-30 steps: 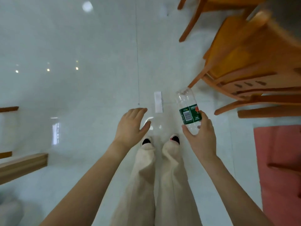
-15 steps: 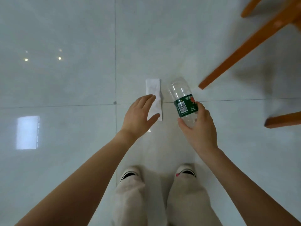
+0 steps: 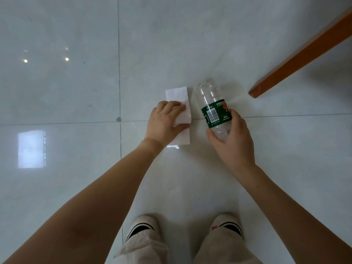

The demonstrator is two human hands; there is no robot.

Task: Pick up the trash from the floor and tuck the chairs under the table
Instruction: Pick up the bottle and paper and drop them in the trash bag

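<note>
Trash pickup mid-grab: right hand [image 3: 234, 141] has the bottle [image 3: 210, 98], left hand [image 3: 163, 122] is on the paper strip [image 3: 177, 95].

Paper strip lies flat on the floor [image 3: 76, 92] at frame centre, long axis running up-frame, just left of the bottle. Left fingers [image 3: 176, 106] are curled down across its middle with the thumb on its lower right edge, and the sheet puckers between them, so this reads as a pinch to bunch thin paper that won't lift flat. Right fingers and thumb wrap the green label near the cap end, base pointing up-frame; probably held one-handed to leave the left hand free. Can't tell if the bottle touches the tile. Chair leg [image 3: 304, 52] is at upper right, well apart; chairs not yet tucked.
</note>
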